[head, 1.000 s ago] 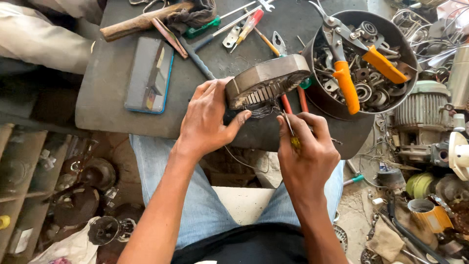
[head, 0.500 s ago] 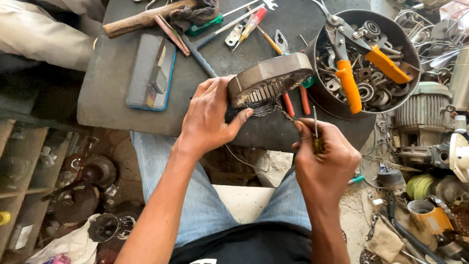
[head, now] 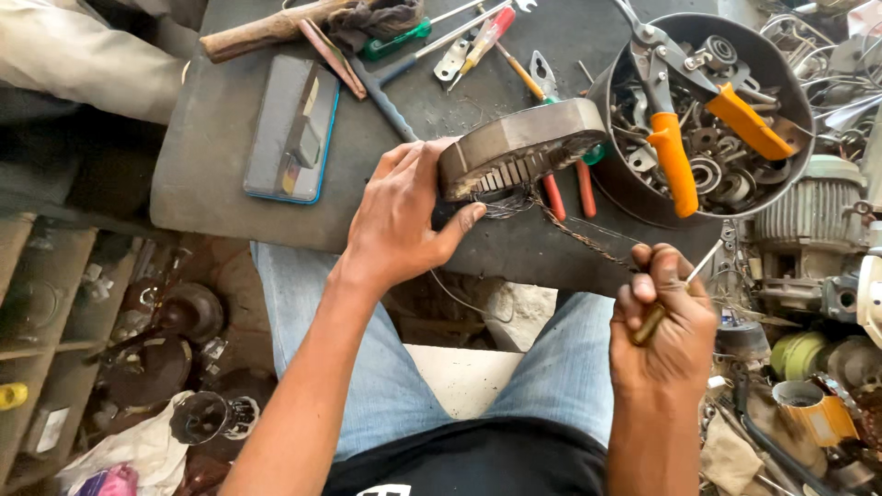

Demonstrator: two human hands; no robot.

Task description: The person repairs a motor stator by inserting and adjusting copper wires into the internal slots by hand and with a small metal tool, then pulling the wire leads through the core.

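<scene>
**Copper wire drawn from a motor stator at a crowded table**

A seated person in blue jeans steadies a round, slotted metal stator (head: pixel 519 147) against the near edge of a dark grey table (head: pixel 211 184), seen from a camera worn on the head. The left hand (head: pixel 404 216) grasps the stator, fingers spread over its side and the thumb pressed beneath it, where a tangle of fine wire hangs from the slots. The stator stands tilted on its rim, just beside a large round metal bowl (head: pixel 790 83).

The right hand (head: pixel 666 321) is clenched around a slim tool with a yellowish handle (head: pixel 648 323), held off the table's edge above the person's right knee. A twisted strand of copper wire (head: pixel 579 234) runs taut from the underside of the stator to that hand.

The bowl is filled with bearings, washers and other small metal parts, and orange-handled snips (head: pixel 675 138) lie across its top. Red-handled pliers (head: pixel 568 191) lie on the table partly under the stator. Farther back lies a phone in a blue case (head: pixel 292 129), face up, near a wooden-handled hammer (head: pixel 266 32) and a scatter of screwdrivers and spanners.

A grey electric motor housing (head: pixel 808 216) stands to the right of the table among assorted scrap. Shelves with dusty parts show at lower left. Another person's light-coloured sleeve (head: pixel 83 64) shows at upper left.
</scene>
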